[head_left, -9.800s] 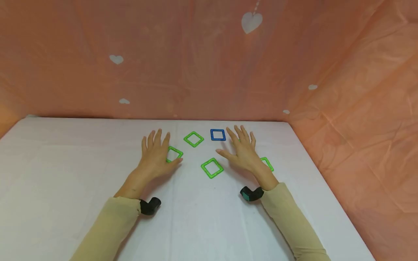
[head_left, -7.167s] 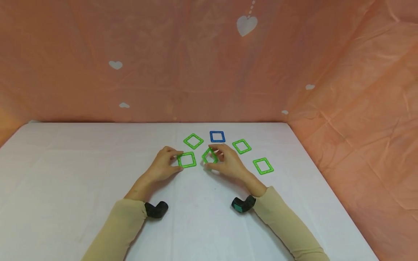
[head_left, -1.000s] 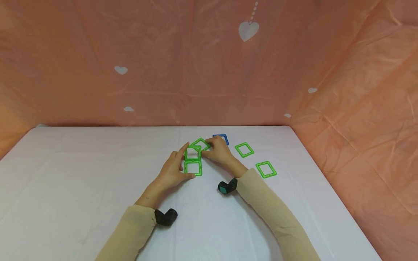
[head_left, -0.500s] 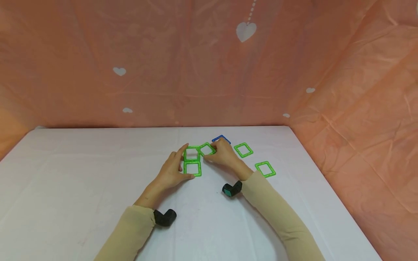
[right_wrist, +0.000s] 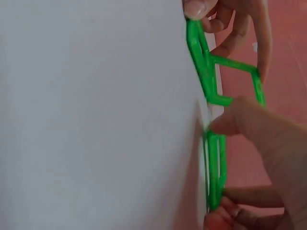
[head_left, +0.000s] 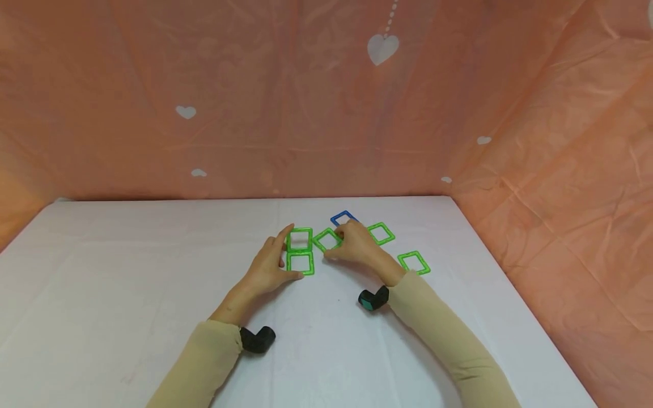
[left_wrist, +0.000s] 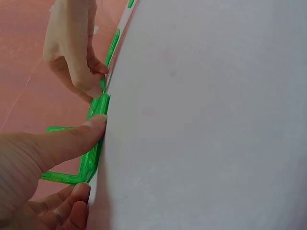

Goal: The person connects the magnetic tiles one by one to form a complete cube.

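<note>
Two green square magnetic tiles stand joined at an edge on the white table. One lies flat (head_left: 313, 264); the other rises upright (head_left: 310, 240) behind it, which the left wrist view shows edge-on. My left hand (head_left: 267, 269) grips this pair, thumb on the flat tile's near side and fingers at the upright one's left. Just right of the pair, my right hand (head_left: 359, 246) pinches a third green tile (head_left: 321, 234) between thumb and fingers. In the right wrist view that tile (right_wrist: 214, 167) lies low, near the table surface. My fingers cover its right corner.
A blue square tile (head_left: 339, 215) lies behind my right hand, partly covered by it. Two loose green tiles lie to the right, one farther back (head_left: 389, 229) and one nearer (head_left: 424, 260) by the sleeve. An orange cloth (head_left: 285, 113) hangs behind the table (head_left: 127, 283).
Earlier the tiles lay scattered and separate; two are now joined. In the last second my right hand drew the third tile rightward from behind the pair, and the blue tile turned. My left hand held still.
</note>
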A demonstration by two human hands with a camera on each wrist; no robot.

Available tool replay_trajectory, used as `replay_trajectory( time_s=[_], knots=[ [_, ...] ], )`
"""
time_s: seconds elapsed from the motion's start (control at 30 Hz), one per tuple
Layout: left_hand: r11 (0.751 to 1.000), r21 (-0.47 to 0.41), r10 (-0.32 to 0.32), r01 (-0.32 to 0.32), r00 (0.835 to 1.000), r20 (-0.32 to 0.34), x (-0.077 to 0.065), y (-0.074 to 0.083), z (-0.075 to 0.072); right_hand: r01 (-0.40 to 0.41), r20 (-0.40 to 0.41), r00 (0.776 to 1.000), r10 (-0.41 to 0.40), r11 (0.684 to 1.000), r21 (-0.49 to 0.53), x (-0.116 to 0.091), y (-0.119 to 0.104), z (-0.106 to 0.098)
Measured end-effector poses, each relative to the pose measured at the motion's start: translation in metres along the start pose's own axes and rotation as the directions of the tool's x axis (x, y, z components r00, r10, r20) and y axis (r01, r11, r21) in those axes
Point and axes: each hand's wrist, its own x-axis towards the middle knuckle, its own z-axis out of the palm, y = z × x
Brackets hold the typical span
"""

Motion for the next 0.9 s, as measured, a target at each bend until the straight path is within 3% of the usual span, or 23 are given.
replay_trajectory(
  time_s=[0.27, 0.6, 0.9],
  knots=[
    [1.000, -0.014, 0.024, -0.024, 1.000, 0.002, -0.001, -0.002, -0.001, 0.095, -0.046, 0.995, -0.091, 0.992, 0.080, -0.003, 0.011, 0.001],
    [0.999, -0.011, 0.036, -0.036, 0.999, -0.002, 0.000, -0.004, 0.000, 0.092, -0.049, 0.995, -0.084, 0.977, 0.191, -0.009, 0.012, 0.002],
    [0.999, -0.008, 0.046, -0.046, 0.999, -0.006, 0.000, -0.005, -0.001, 0.157, -0.062, 0.987, -0.146, 0.959, 0.235, -0.013, 0.013, 0.004]
  ],
)
